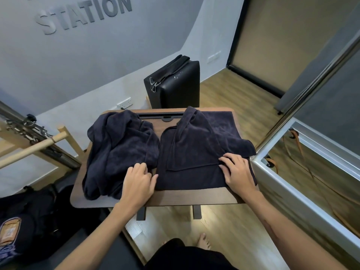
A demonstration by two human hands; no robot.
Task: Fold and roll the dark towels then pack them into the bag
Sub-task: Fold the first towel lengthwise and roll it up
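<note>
Left hand (139, 177), fingers curled, grips near-left edge of the flat dark navy terry towel (196, 152) on the brown wooden table (93, 201). Right hand (236, 170) presses its right side, fingers relaxed. Crumpled dark towel (118, 151) lies left. Far wall lettering (83, 14): "STATION".

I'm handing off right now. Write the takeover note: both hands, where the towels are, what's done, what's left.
Left hand: fingers curled at the near left edge of the half-folded towel, beside the crumpled towel; a grip is not clear.
Right hand: flat, pressing the half-folded towel's near right corner.
Towels: both on the wooden table, crumpled one left, half-folded one right with a loose flap lying on top.
Done: first fold under way on the right towel.
Left: finish folding, roll it, fold and roll the crumpled towel, pack both. A dark bag sits on the floor at left.
</note>
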